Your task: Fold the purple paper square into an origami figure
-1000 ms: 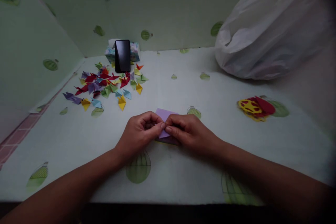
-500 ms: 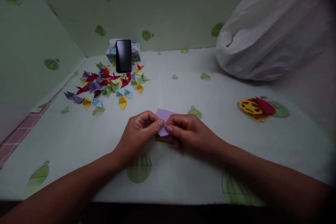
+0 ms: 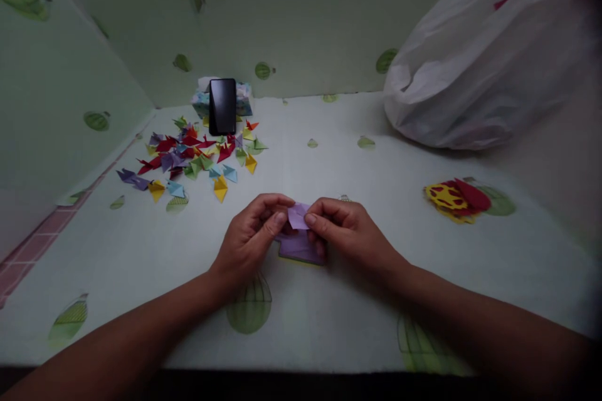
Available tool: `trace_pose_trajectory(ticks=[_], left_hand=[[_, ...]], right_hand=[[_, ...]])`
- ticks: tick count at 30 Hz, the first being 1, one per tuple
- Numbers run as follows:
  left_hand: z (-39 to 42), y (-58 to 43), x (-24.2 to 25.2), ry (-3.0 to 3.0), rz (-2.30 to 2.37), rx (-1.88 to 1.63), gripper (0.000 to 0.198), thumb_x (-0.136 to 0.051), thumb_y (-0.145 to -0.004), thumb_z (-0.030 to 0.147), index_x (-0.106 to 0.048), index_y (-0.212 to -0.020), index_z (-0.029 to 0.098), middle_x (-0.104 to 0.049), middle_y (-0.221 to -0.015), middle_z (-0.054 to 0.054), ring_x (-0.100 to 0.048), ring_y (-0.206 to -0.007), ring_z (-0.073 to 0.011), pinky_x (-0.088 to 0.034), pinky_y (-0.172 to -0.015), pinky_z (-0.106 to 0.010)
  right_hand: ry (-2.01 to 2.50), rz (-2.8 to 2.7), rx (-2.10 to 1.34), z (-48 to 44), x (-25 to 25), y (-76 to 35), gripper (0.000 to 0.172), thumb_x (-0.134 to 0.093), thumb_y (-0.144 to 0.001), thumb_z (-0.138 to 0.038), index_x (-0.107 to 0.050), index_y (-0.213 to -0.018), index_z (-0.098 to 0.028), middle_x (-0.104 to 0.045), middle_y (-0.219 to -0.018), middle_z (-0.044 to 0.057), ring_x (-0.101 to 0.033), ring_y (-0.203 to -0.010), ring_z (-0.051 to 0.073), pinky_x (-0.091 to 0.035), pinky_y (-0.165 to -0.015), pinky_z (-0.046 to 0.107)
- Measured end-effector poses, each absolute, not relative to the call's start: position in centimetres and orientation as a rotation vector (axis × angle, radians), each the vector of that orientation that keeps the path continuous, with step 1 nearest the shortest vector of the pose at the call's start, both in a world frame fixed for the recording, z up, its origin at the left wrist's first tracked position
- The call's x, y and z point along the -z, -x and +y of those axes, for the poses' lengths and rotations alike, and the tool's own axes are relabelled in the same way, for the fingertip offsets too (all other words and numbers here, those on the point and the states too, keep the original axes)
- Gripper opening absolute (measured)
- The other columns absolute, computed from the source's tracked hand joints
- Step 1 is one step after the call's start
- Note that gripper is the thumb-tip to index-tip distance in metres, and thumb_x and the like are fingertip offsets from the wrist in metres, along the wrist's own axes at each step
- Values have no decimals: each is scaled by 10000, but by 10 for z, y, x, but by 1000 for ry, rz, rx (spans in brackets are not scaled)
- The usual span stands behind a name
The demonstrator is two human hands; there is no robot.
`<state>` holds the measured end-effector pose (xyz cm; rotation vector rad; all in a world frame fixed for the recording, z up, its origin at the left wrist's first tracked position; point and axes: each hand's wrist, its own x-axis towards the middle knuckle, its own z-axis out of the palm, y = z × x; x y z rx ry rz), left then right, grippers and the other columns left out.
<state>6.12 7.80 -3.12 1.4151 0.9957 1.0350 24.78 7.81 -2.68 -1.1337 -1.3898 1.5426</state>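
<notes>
Between my two hands is a small folded piece of purple paper (image 3: 298, 217), lifted a little off the table. My left hand (image 3: 258, 225) pinches its left side between thumb and fingers. On the right side, the thumb and forefinger of my right hand (image 3: 341, 225) grip its edge. Below the paper lies a flat purple stack (image 3: 301, 247) with a dark, yellow-trimmed front edge; my fingers partly cover it. Whether it is a pad of paper sheets I cannot tell.
Several colourful folded paper birds (image 3: 188, 153) lie at the back left. A phone (image 3: 222, 106) leans on a tissue box (image 3: 201, 103) behind them. To the right are yellow and red cut-out pieces (image 3: 456, 197), with a large white plastic bag (image 3: 465, 75) behind.
The purple paper has been lifted and turned and now shows a smaller folded face. More of the purple stack below is visible. The view has tilted slightly.
</notes>
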Motion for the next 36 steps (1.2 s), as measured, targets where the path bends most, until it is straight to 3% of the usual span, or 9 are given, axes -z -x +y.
trace_pose_trajectory(ticks=[8,14,19,36], left_hand=[[78,-62,30,-1514,1012,-1008,99,-711,-838,207,-689,-929,176,-715,-901,-29,-678,-837,-146,-554,-773,-252],[80,-62,33,-1469,953,-1018,214,-740,-796,179,-678,-1001,184,-729,-896,-26,-697,-827,-153,-577,-779,-263],[81,-61,33,-1549,1013,-1082,21,-702,-834,186,-688,-846,175,-699,-808,-10,-651,-765,-126,-535,-710,-229],[80,-64,33,-1207,1011,-1051,151,-759,-755,201,-616,-725,161,-654,-735,7,-598,-695,-102,-497,-650,-221]], right_hand=[[1109,-1303,-1509,74,25,-245,253,-628,-865,-340,-553,-696,-167,-556,-561,-43,-504,-463,78,-410,-471,228],[1070,-1227,-1532,73,27,-245,263,-635,-877,-333,-555,-692,-163,-560,-570,-43,-498,-467,70,-398,-470,217],[1010,-1228,-1593,72,33,-244,259,-651,-879,-329,-577,-695,-162,-565,-594,-38,-500,-475,69,-396,-471,214],[1017,-1237,-1591,69,34,-240,224,-642,-865,-280,-618,-675,-164,-585,-535,-35,-531,-468,82,-410,-494,218]])
